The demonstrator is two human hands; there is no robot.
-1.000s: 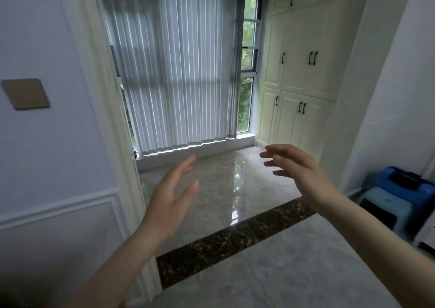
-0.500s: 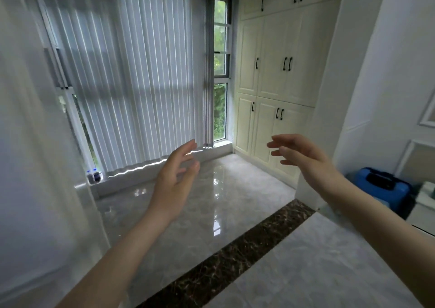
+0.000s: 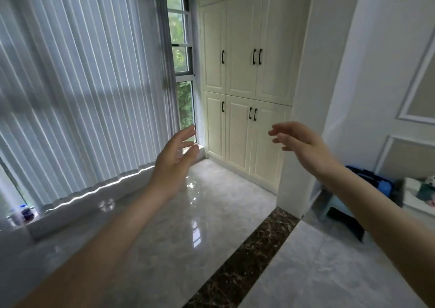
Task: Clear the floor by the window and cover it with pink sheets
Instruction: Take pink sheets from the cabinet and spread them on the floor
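My left hand [image 3: 175, 158] and right hand [image 3: 302, 144] hung in the air, fingers loose, holding nothing. Beneath them the glossy floor [image 3: 188, 225] ran to the window [image 3: 181, 55] and blinds [image 3: 82, 84], cupboards [image 3: 244, 84] at its far edge.

A home room: cream built-in wardrobe [image 3: 244, 72], vertical blinds [image 3: 82, 84], marble floor [image 3: 188, 225].

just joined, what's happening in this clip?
A person stands at the edge of the window alcove, left hand and right hand raised in front, open and holding nothing. The glossy floor by the blinds is bare, with no pink sheets in view. Small bottles sit on the sill at far left.
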